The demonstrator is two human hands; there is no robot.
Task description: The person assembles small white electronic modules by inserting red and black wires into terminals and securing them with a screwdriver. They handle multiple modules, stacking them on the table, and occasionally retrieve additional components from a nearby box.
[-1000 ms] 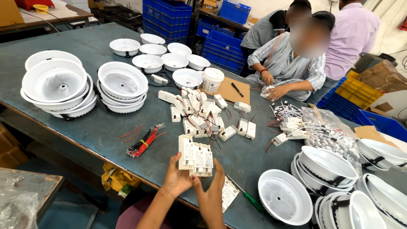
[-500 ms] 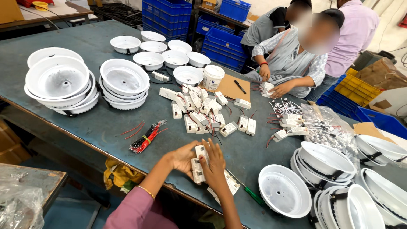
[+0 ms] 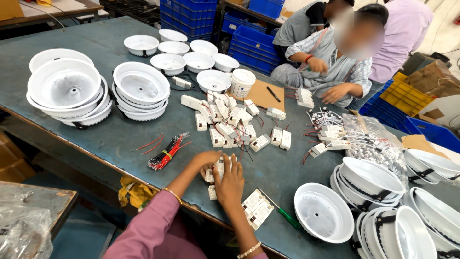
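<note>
My left hand [image 3: 207, 159] and right hand [image 3: 230, 181] both close around a small stack of white driver modules [image 3: 218, 169] at the near edge of the worktop [image 3: 96, 134]. The stack sits directly between my palms, equally near both, its long axis pointing away from me.

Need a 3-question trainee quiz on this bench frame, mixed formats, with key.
1. True or false: the left hand and right hand rest on small white driver boxes.
2. The bundle of red and black wires lies on which side of the hands: A left, B right, C behind the co-worker?
3. What tool with a green handle lies by the single white lamp housing?

Key: 1 true; 2 A; 3 a screwdriver.
</note>
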